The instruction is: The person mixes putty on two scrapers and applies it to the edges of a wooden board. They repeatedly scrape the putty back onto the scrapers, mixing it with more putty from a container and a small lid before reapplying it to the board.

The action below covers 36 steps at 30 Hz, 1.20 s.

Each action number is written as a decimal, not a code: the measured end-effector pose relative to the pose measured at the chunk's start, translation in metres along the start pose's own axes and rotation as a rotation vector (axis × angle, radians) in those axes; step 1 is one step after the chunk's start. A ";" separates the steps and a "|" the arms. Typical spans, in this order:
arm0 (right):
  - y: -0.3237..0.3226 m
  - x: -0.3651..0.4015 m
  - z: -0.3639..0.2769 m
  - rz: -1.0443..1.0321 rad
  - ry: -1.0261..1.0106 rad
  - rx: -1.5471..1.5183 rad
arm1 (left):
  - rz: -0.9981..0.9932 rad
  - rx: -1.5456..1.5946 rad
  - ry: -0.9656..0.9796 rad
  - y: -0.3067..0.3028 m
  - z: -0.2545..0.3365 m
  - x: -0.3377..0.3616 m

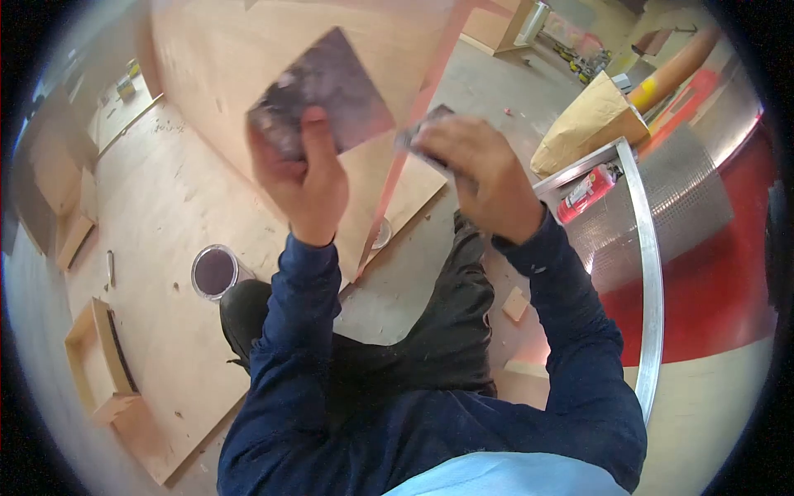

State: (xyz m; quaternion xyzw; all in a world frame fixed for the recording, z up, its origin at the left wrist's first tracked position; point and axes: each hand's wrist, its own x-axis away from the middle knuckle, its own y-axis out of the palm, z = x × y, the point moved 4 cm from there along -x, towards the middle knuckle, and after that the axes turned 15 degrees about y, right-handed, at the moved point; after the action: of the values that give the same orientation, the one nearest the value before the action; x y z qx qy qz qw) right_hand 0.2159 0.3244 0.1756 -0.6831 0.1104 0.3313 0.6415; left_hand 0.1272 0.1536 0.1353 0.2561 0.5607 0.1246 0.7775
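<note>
My left hand grips a square flat plate by its lower left edge, thumb lying on top. Dark, wet-looking paste is smeared over the plate's left side. My right hand is closed around a small flat scraper, blurred by motion, just right of the plate. Both hands are raised in front of a tall wooden panel. Beside my knee stands an open tin of dark, purplish-grey material.
A wooden board covers the floor at left, with a small wooden tray-like frame on it. At right are a metal frame, a red bottle, a paper bag and a perforated silvery sheet.
</note>
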 end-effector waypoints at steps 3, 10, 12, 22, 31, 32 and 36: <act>-0.022 -0.020 0.035 0.309 0.441 -0.485 | 0.088 0.004 -0.057 -0.010 -0.002 -0.005; -0.028 -0.058 0.066 0.327 0.669 -0.603 | 0.068 0.001 -0.144 -0.009 -0.002 -0.008; -0.037 -0.065 0.066 0.409 0.528 -0.438 | 0.074 0.037 -0.148 -0.010 -0.003 -0.009; -0.012 -0.077 0.033 0.569 0.666 -0.510 | 0.074 0.047 -0.154 -0.013 -0.002 -0.012; -0.035 -0.070 0.068 0.532 0.445 -0.241 | 0.112 0.107 -0.131 -0.008 -0.005 -0.009; -0.034 -0.074 0.064 0.507 0.545 -0.254 | 0.103 0.096 -0.134 -0.009 -0.005 -0.009; 0.000 -0.071 0.051 0.750 0.276 -0.133 | 0.084 0.112 -0.226 -0.007 -0.004 -0.007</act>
State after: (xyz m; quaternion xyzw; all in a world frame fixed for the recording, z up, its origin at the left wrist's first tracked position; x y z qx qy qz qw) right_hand 0.1458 0.3530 0.2199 -0.6734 0.4153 0.4541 0.4096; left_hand 0.1200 0.1455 0.1365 0.3350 0.4644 0.0958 0.8142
